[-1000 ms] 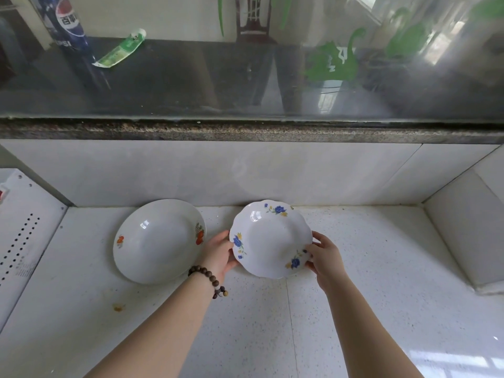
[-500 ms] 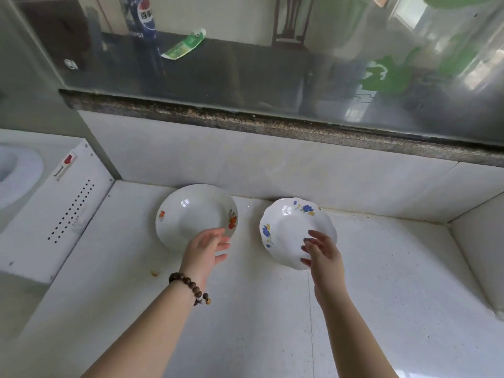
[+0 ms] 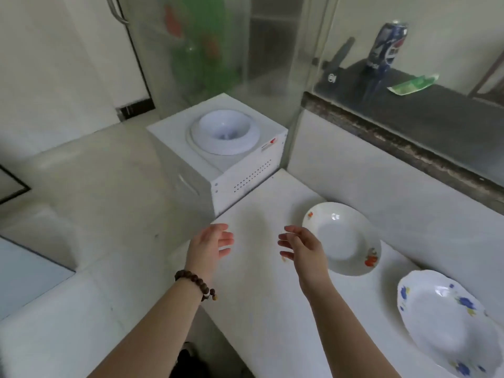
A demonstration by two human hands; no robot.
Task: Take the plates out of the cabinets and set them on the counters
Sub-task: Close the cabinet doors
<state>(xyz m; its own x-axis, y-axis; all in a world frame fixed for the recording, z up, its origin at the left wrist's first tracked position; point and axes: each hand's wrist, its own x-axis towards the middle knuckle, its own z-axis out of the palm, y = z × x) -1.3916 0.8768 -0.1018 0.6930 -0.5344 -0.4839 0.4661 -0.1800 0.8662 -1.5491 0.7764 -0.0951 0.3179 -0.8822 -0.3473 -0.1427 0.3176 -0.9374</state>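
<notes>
Having released the blue-flowered plate (image 3: 447,326) onto the counter (image 3: 259,309) beside the red-flowered plate (image 3: 343,238), the left hand (image 3: 210,246) and right hand (image 3: 302,248) hover empty, fingers loose, free to fetch another.

Bare bench (image 3: 253,309) lies between and below the left grip (image 3: 210,245) and right grip (image 3: 302,249). The red-flowered plate (image 3: 343,238) sits just beside the right grip, the blue-flowered plate (image 3: 447,326) farther right; a dispenser (image 3: 218,148) blocks the far end.

At four o'clock the far plate (image 3: 341,238) was white with red-orange flowers, the near plate (image 3: 447,323) white with blue flowers. The bracelet (image 3: 195,282) was brown, the can (image 3: 387,47) blue.
</notes>
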